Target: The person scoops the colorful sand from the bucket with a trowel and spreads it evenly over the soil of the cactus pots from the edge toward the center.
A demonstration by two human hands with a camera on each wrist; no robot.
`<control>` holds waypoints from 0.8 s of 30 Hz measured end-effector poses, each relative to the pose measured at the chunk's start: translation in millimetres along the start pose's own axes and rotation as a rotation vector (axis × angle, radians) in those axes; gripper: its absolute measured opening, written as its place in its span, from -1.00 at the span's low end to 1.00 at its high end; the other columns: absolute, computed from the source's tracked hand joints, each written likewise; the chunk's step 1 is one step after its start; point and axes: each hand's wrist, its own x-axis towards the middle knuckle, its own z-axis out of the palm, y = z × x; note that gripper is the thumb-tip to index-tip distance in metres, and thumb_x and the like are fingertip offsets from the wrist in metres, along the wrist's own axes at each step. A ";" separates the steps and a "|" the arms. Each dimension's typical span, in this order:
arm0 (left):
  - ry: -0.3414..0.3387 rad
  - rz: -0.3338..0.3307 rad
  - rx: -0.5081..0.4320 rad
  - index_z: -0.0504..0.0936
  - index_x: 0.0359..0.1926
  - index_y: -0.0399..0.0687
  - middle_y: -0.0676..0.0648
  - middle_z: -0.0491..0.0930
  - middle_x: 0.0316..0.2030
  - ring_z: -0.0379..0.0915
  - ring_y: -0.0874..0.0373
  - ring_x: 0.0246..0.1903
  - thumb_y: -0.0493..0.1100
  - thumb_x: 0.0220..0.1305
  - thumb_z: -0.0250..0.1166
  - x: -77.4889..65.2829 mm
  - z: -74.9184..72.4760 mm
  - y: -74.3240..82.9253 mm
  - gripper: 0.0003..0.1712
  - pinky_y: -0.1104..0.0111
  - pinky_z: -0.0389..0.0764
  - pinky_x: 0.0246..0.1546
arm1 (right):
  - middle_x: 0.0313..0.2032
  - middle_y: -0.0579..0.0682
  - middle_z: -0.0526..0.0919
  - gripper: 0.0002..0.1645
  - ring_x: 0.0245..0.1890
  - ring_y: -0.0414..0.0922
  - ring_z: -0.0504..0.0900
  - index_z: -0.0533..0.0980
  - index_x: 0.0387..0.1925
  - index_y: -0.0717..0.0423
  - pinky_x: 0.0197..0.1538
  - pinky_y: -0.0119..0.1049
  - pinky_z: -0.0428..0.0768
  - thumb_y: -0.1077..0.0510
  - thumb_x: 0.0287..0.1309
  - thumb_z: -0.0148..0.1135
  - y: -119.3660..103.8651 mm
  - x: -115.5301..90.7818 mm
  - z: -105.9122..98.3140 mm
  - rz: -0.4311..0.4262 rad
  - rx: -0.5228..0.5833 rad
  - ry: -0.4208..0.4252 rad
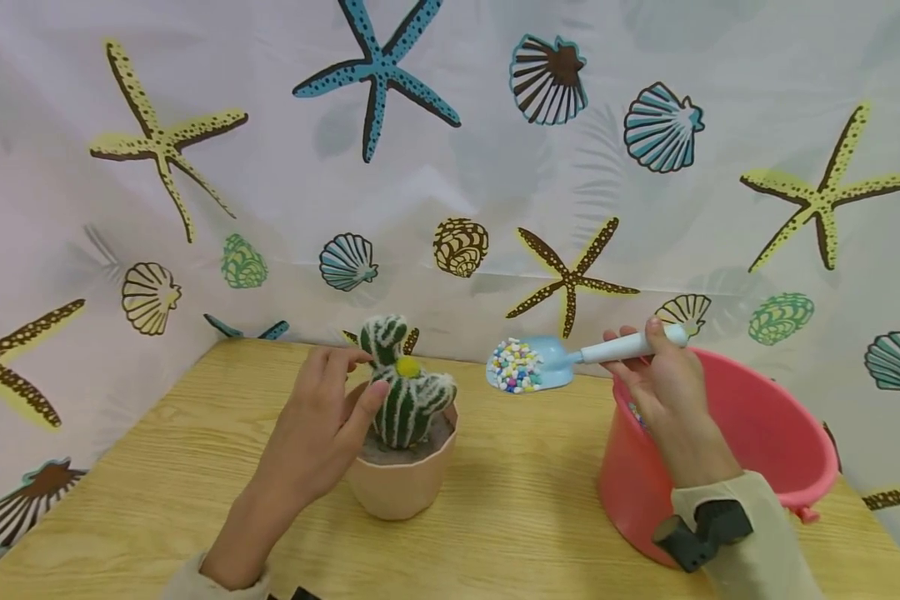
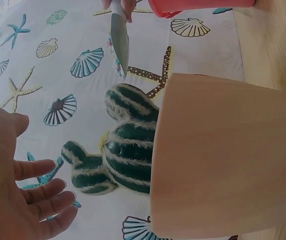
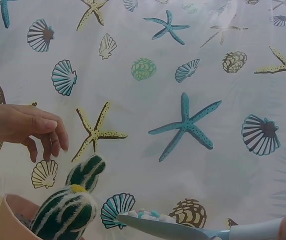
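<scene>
A green knitted-looking cactus (image 1: 405,408) with white stripes and a yellow flower stands in a pale peach pot (image 1: 401,492) filled with greyish soil. Beside the cactus hovers my left hand (image 1: 307,425), fingers loosely bent; the left wrist view shows a gap between this hand (image 2: 13,180) and the plant. My right hand (image 1: 671,383) grips the white handle of a light blue toy shovel (image 1: 555,367), thumb on top. Small multicoloured pebbles (image 1: 513,367) lie heaped on its blade, which is held roughly level in the air between pot and bucket.
At the right stands a red bucket (image 1: 765,417), partly behind my right forearm, with a few coloured bits near its inner left side. All sits on a wood-grain table (image 1: 195,442). A white cloth (image 1: 450,167) printed with starfish and shells hangs behind.
</scene>
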 end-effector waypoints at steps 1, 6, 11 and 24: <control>0.004 -0.003 -0.005 0.42 0.06 -0.31 -0.25 0.37 -0.03 0.34 -0.04 -0.12 -0.03 0.44 0.05 -0.6 0.0 -2.6 -0.58 0.08 0.48 -0.09 | -0.01 0.04 0.26 -0.61 0.25 0.04 0.31 0.22 0.19 -0.10 0.32 -0.01 0.26 0.03 0.37 -0.10 1.0 0.6 0.6 0.002 -0.005 0.003; -0.017 -0.046 -0.036 0.37 0.14 -0.32 -0.28 0.35 0.05 0.31 -0.10 -0.03 -0.05 0.44 0.05 -2.7 -0.3 -14.6 -0.55 0.03 0.42 -0.03 | 0.00 0.03 0.27 -0.52 0.26 0.03 0.31 0.16 0.29 -0.14 0.31 -0.03 0.28 0.02 0.37 -0.11 5.4 1.7 2.4 0.003 -0.050 -0.003; -0.055 -0.095 -0.058 0.32 0.18 -0.36 -0.32 0.32 0.06 0.27 -0.15 0.03 -0.01 0.43 0.05 -3.4 0.0 -26.1 -0.48 -0.02 0.39 0.00 | -0.01 0.03 0.24 -0.66 0.26 0.05 0.28 0.23 0.15 -0.13 0.34 -0.02 0.26 0.03 0.39 -0.14 8.7 1.8 5.6 0.020 -0.037 -0.009; -0.189 -0.174 -0.118 0.11 0.37 -0.29 -0.33 0.19 0.27 0.14 -0.22 0.22 0.14 0.39 0.06 -3.4 2.3 -47.8 -0.23 -0.16 0.30 0.12 | 0.04 0.04 0.25 -0.38 0.31 0.06 0.25 -0.07 0.45 -0.03 0.35 -0.09 0.28 0.05 0.44 -0.25 21.0 -2.0 14.8 0.001 -0.150 -0.048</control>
